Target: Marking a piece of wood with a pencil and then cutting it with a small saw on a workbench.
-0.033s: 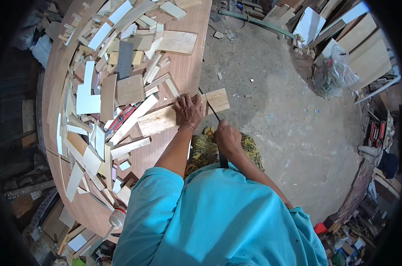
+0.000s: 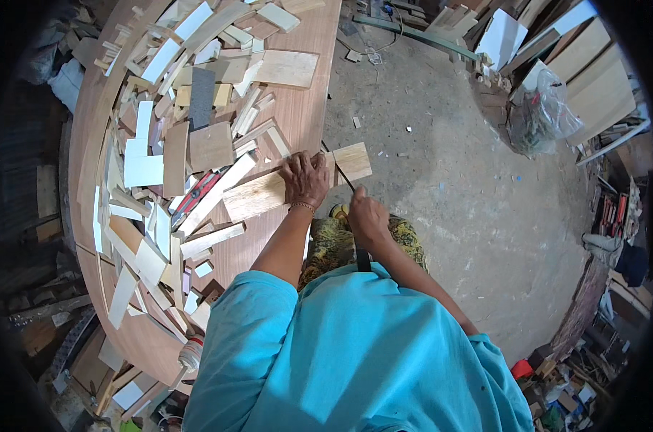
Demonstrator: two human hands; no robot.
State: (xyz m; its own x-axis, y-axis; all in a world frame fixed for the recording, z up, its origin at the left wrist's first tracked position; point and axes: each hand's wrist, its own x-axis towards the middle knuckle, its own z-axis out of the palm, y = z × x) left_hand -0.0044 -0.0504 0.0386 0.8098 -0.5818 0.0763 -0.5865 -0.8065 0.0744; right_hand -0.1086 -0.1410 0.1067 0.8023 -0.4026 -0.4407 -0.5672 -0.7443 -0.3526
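My left hand point(image 2: 305, 178) lies flat, fingers spread, on a long pale wooden board point(image 2: 258, 196) and presses it against the reddish-brown tabletop point(image 2: 297, 108). The board's right end point(image 2: 354, 160) juts past the table edge. My right hand point(image 2: 366, 216) is closed round the dark handle of a hand saw point(image 2: 361, 258). Its thin blade point(image 2: 341, 171) crosses the board just right of my left hand. Below both hands are my turquoise shirt and patterned lap cloth.
Several offcuts, strips and small panels of wood point(image 2: 197, 137) cover the table's left and far parts. A red-handled tool point(image 2: 197, 193) lies among them. Right of the table is grey concrete floor point(image 2: 449, 173), with stacked boards and a plastic bag point(image 2: 549, 108) at the back right.
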